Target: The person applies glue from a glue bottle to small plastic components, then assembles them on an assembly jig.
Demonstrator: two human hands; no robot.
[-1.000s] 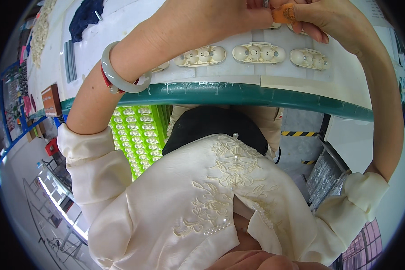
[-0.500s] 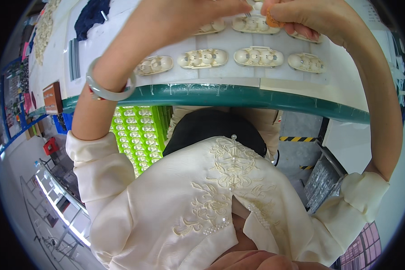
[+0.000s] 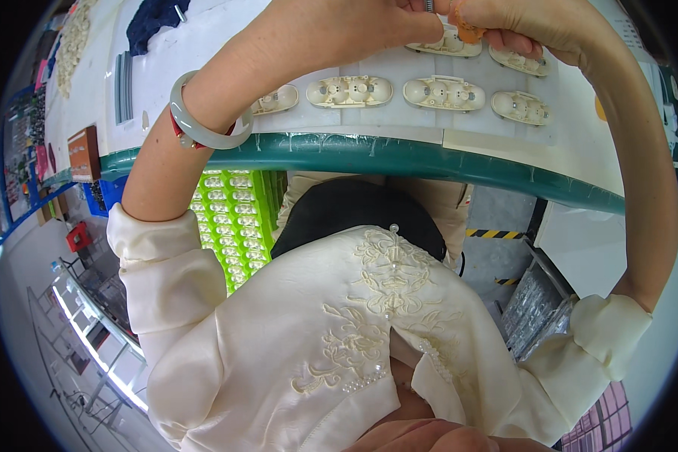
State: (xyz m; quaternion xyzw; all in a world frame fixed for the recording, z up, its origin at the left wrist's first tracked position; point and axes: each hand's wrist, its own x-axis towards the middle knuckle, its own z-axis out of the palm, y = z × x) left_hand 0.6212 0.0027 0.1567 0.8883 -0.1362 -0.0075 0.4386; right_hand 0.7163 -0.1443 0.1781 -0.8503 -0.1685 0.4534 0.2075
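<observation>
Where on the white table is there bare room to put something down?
Two patches look bare: between the grey strips and the left forearm, and between the front rightmost cream housing and the orange thing beside the right forearm. Crowded: the middle, where cream housings lie in rows near the left hand and right hand.

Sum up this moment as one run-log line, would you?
Left hand: at small ridged metal piece, hold unclear | Right hand: wearing orange wrap | Pale worktop: cream oval housings in rows

Left grip (image 3: 388, 21), right grip (image 3: 516, 21) cut by top edge; navy cloth (image 3: 152, 24) too
</observation>
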